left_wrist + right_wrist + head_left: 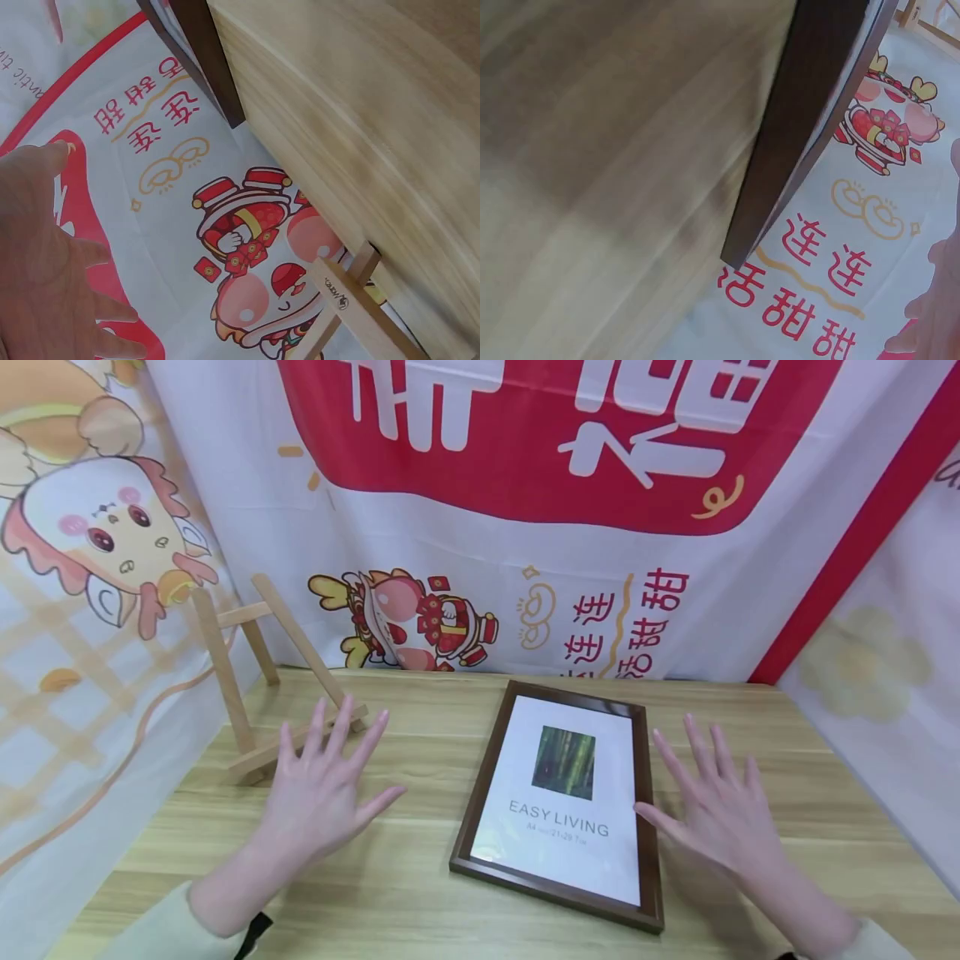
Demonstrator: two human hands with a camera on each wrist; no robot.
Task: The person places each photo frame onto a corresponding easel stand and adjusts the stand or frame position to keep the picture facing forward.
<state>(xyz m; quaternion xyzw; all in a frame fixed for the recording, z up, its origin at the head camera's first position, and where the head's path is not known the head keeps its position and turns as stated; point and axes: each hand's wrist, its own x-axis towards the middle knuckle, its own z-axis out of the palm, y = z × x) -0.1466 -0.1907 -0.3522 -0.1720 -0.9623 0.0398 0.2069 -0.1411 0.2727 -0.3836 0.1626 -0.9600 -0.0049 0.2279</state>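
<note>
Brown picture frame (pixel 557 827) lies just left of right hand (pixel 722 814), long axis roughly fore-and-aft; left hand (pixel 318 793) farther. Both splayed, empty.

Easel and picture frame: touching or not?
Apart. The head view shows a stretch of wooden tabletop between the easel and the picture frame.
</note>
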